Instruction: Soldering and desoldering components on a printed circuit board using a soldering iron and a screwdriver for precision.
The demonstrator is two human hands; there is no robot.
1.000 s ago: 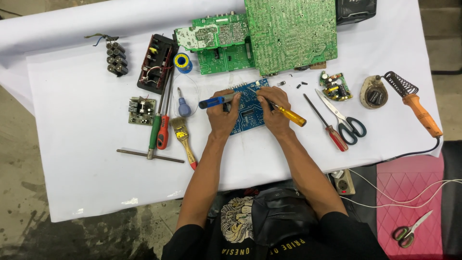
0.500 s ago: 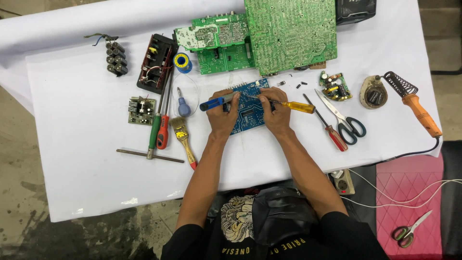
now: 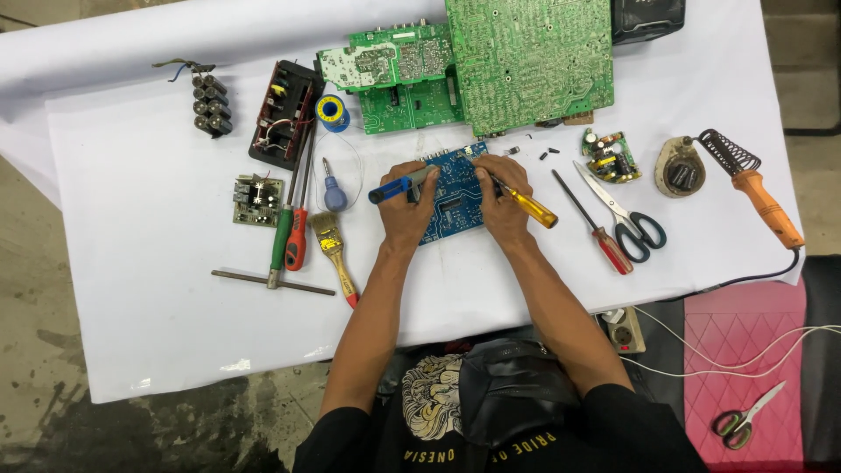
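Observation:
A blue circuit board (image 3: 455, 197) lies in the middle of the white-covered table (image 3: 140, 315). My left hand (image 3: 407, 210) rests on the board's left edge and grips a blue-handled tool (image 3: 392, 187) that points at the board. My right hand (image 3: 501, 197) presses on the board's right side and holds a yellow-handled screwdriver (image 3: 532, 208), its tip at the board's upper right corner. Both hands cover part of the board.
Large green boards (image 3: 526, 61) lie behind. To the right are a small board (image 3: 607, 156), a red screwdriver (image 3: 601, 232), scissors (image 3: 627, 215) and an orange soldering iron (image 3: 767, 207). To the left are a solder spool (image 3: 331, 110), a brush (image 3: 334, 250), screwdrivers (image 3: 286, 236) and a black module (image 3: 280, 114).
The yellow screwdriver's handle swung up and then back down in my right hand. My left hand and the blue tool have barely moved.

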